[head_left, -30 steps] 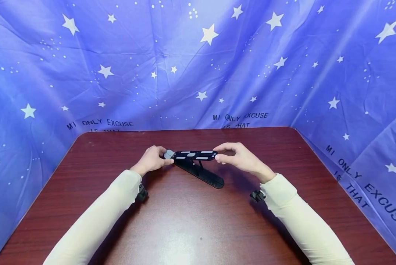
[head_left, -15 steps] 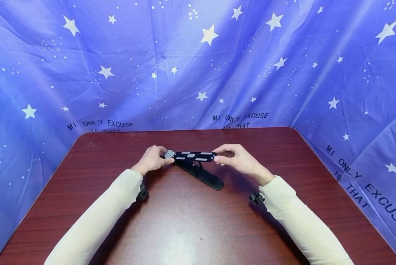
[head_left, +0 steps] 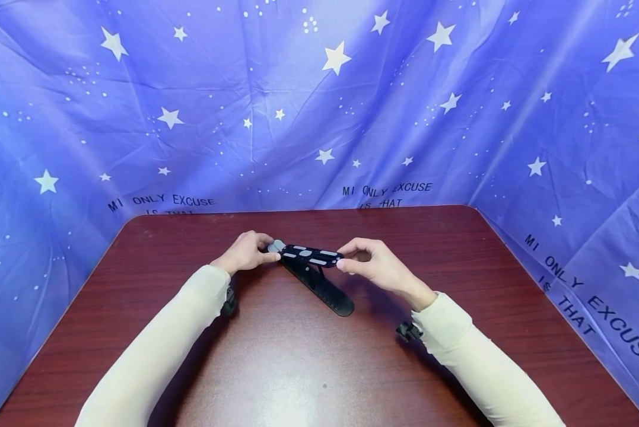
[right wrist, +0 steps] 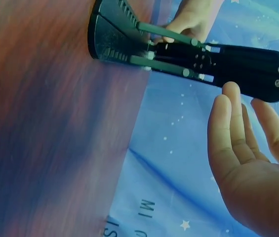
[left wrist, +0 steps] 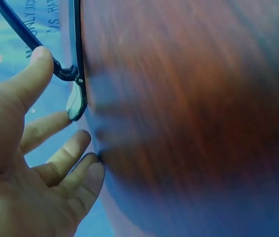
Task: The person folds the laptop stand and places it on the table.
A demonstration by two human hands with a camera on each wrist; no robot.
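Note:
A black folding laptop stand (head_left: 305,253) with grey pads is partly unfolded over the table, its padded upper plate raised at an angle above a long base (head_left: 330,296). At its left, hinged end, my left hand (head_left: 246,252) holds the stand between thumb and index finger, the other fingers loosely bent beside it. My right hand (head_left: 369,261) pinches the free end of the upper plate. In the right wrist view, two struts (right wrist: 169,34) join the plate's underside (right wrist: 250,71) to the notched base (right wrist: 114,32).
The dark red wooden table (head_left: 276,367) reaches back to a blue curtain (head_left: 287,71) printed with stars and lettering. Black wrist cameras (head_left: 409,332) sit under both cream sleeves (head_left: 452,326).
My right hand has moved left and toward the near side, lowering the upper plate's free end. The base's free end has swung slightly nearer. My left hand stays almost in place.

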